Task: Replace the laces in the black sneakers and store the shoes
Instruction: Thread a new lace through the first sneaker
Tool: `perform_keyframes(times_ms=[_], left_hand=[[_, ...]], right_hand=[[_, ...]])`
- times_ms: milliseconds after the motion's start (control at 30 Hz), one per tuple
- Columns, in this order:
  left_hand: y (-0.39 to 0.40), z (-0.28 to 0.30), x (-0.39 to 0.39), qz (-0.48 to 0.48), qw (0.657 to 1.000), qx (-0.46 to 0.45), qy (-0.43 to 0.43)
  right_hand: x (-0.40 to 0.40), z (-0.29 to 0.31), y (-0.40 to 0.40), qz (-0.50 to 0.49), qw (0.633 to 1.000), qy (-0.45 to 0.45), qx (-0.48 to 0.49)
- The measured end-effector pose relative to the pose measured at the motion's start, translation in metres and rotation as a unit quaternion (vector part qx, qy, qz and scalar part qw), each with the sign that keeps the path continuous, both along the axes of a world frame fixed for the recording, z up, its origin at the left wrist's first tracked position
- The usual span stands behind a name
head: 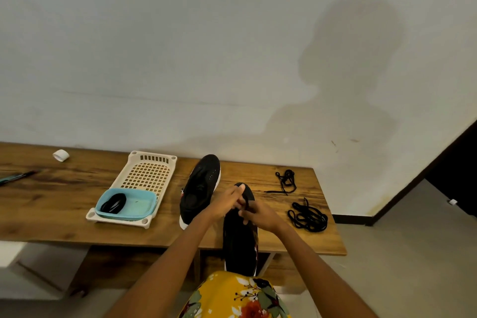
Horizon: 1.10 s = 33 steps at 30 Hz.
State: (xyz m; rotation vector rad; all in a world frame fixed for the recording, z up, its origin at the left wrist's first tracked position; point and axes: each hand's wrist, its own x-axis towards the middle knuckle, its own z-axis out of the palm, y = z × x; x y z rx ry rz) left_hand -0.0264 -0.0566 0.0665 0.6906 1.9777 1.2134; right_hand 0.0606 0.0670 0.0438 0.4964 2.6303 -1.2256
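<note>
near sneaker (240, 237) at table (64, 204) edge, 6 o'clock: light, soft upper. left hand (225, 205), right hand (260, 214) both pinch limp black lace (247, 203); best held near tip.

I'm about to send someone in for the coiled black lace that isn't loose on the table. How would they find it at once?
Start at the cream slotted basket on the wooden table, left of the two sneakers. A shallow light-blue tray sits on its near end, and the coiled lace lies in that tray's left half. Unlike the two tangled laces right of the hands, it is a neat oval loop inside a container.
</note>
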Motion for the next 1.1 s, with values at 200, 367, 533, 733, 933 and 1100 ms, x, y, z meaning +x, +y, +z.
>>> perform_keyframes(times_ms=[200,367,533,733,933,1100], left_hand=[[-0.023,-0.005,-0.018,-0.064,0.981,-0.174,0.055],[-0.038,-0.009,-0.017,-0.184,0.916,-0.306,0.183],[-0.014,-0.023,-0.001,-0.145,0.975,-0.081,0.15],[-0.004,-0.032,-0.002,-0.083,0.989,-0.092,0.078],[0.018,-0.036,0.001,0.041,0.984,-0.154,-0.084],[0.01,-0.037,0.002,0.057,0.994,-0.069,-0.057]], right_hand=[[0.008,0.007,0.0,-0.053,0.994,0.011,-0.1],[0.006,0.01,0.001,-0.028,0.995,0.007,-0.097],[0.008,0.009,0.002,0.005,0.997,0.031,-0.07],[0.011,0.013,0.012,0.075,0.99,0.062,0.101],[0.012,-0.002,-0.009,0.001,0.956,0.158,0.245],[0.014,-0.014,-0.017,-0.037,0.948,0.213,0.234]])
